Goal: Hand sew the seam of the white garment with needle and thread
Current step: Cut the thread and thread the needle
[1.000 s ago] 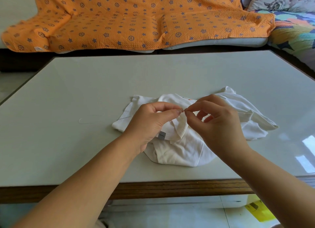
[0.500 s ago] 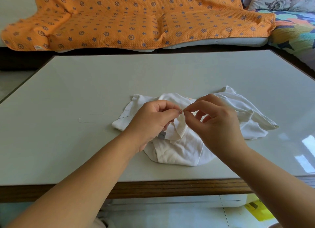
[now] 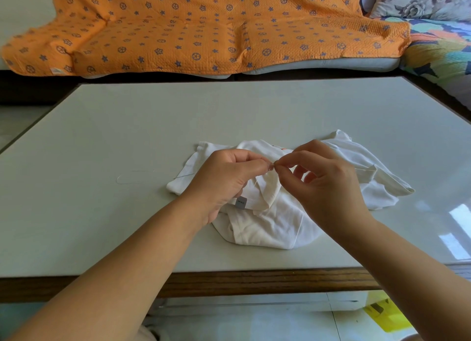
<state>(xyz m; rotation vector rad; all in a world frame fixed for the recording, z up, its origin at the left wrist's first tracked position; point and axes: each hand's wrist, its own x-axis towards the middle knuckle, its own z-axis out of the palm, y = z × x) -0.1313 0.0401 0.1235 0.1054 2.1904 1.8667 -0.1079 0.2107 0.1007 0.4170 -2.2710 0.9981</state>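
White cloth is caught between the thumb and forefinger of my left hand (image 3: 224, 180), which pinch up a small fold of the white garment (image 3: 267, 228). The other left fingers are curled into the palm. My right hand (image 3: 328, 187) meets it tip to tip: thumb and forefinger are pressed together on the same spot of the fold and touch my left fingertips (image 3: 265, 163). What lies between them is too small to make out, so I cannot tell whether the needle is there. The remaining right fingers are loosely bent and fanned apart, holding nothing.

Under both hands the garment lies crumpled on the table (image 3: 102, 136), near its front edge and about midway across. A small grey label (image 3: 241, 203) shows just below my left hand. A fine pale thread (image 3: 117, 179) lies in a loop on the tabletop to the left of the cloth.

The tabletop is pale and glossy with a dark wooden front rim. Beyond its far side, an orange blanket (image 3: 204, 29) with blue stars covers a sofa. A multicoloured quilt (image 3: 438, 47) lies at the right with a floral cushion (image 3: 420, 1) above it. Something yellow (image 3: 387, 317) sits on the floor below the table's right end.
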